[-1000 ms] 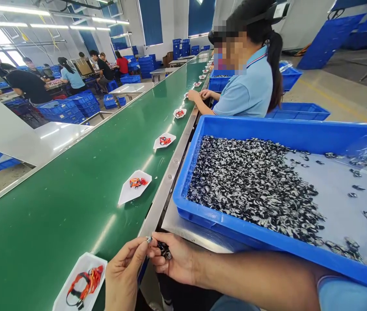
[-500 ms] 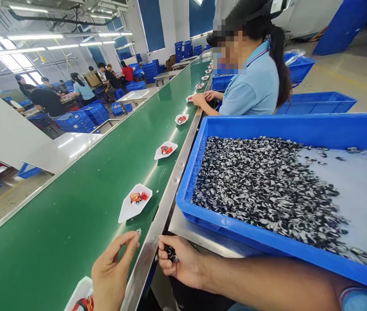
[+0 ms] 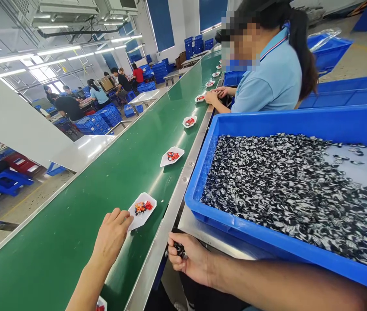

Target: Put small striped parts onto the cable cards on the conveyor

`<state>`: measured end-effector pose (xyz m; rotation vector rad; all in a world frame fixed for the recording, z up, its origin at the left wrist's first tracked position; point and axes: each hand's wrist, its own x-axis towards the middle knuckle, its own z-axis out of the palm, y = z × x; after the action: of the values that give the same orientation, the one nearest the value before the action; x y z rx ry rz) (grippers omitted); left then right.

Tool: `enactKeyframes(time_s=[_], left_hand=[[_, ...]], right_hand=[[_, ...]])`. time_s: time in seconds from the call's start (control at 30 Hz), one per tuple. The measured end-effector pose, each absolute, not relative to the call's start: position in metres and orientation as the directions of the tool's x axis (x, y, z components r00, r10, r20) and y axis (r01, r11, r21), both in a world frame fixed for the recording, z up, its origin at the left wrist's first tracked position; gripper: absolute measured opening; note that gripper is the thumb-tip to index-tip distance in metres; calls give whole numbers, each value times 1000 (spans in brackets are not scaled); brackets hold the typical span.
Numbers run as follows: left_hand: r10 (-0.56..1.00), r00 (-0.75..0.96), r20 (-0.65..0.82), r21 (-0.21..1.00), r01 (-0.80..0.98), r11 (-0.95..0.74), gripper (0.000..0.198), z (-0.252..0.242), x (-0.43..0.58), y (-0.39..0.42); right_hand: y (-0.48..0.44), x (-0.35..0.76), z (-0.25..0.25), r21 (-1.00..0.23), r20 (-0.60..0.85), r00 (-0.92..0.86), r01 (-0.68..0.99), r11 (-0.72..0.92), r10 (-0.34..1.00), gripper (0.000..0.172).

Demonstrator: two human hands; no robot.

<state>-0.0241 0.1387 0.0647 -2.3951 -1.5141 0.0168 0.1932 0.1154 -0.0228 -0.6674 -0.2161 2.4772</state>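
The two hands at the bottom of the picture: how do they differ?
The left hand reaches out over the green belt; the right hand sits off it, by the metal edge rail, below the blue bin. The left hand's fingertips touch the white tray; the right hand is curled shut on small dark parts. Whether the left hand holds anything cannot be seen. Both are bare.

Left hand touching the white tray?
Cannot tell. Head view: the left hand overlaps the tray at its near corner, but whether it rests there or hovers above is unclear.
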Motion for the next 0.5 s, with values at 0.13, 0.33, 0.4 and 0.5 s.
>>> enactKeyframes(time_s=[0.13, 0.33, 0.4, 0.5], left_hand=[[792, 475, 384, -122, 876, -466, 20, 48, 20, 100], [746, 434, 506, 38, 852, -522, 20, 0, 89, 72], [752, 414, 513, 43, 862, -505, 21, -7, 88, 72], [720, 423, 550, 16, 857, -516, 25, -12, 78, 71]], right_hand=[[113, 188, -24, -262, -411, -696, -528, -808, 588, 22], [111, 181, -26, -21, -516, -719, -533, -846, 466, 17], [111, 178, -26, 28, -500, -738, -536, -844, 453, 17], [110, 172, -25, 31, -528, -717, -551, -834, 455, 17]])
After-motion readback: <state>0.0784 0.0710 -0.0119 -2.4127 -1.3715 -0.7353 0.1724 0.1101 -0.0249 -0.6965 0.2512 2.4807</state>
